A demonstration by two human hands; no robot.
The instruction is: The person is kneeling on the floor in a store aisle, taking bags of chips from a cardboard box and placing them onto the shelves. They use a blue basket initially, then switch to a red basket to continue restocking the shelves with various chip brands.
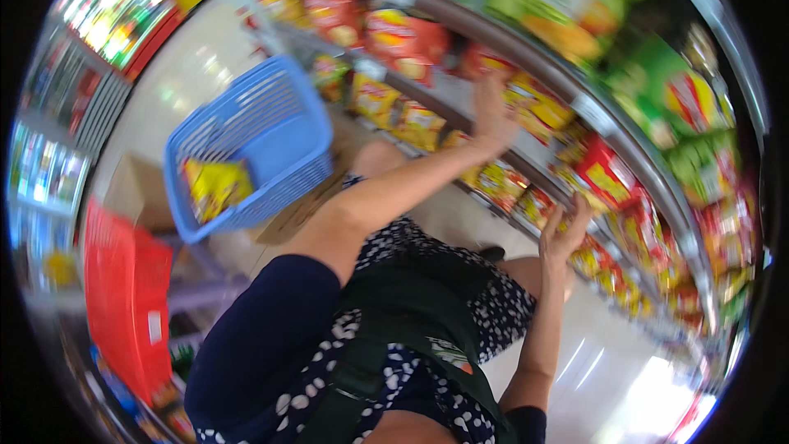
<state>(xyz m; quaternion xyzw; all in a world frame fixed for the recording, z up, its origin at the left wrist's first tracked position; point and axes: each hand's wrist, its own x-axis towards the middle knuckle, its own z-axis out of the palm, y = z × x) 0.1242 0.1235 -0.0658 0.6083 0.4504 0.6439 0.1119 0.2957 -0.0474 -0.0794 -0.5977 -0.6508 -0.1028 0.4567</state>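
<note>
My left hand (494,114) reaches between two shelf levels, over a shelf board. Its blurred fingertips meet a red snack bag (484,61), and whether they grip it cannot be made out. Just right of that hand lie yellow snack packets (537,105). Lower down, my right hand (562,231) is at the front edge of the same shelf (536,172), thumb and fingers apart, with nothing seen in it. A red packet with a yellow patch (609,172) sits beyond its fingertips.
A blue plastic basket (277,135) holding a yellow packet (217,188) stands at left on cardboard (290,222). Nearby are a cardboard box (138,191) and red plastic basket (126,302). Green chip bags (567,0) fill the upper shelf. Lit refrigerated cabinets (117,6) line the far left.
</note>
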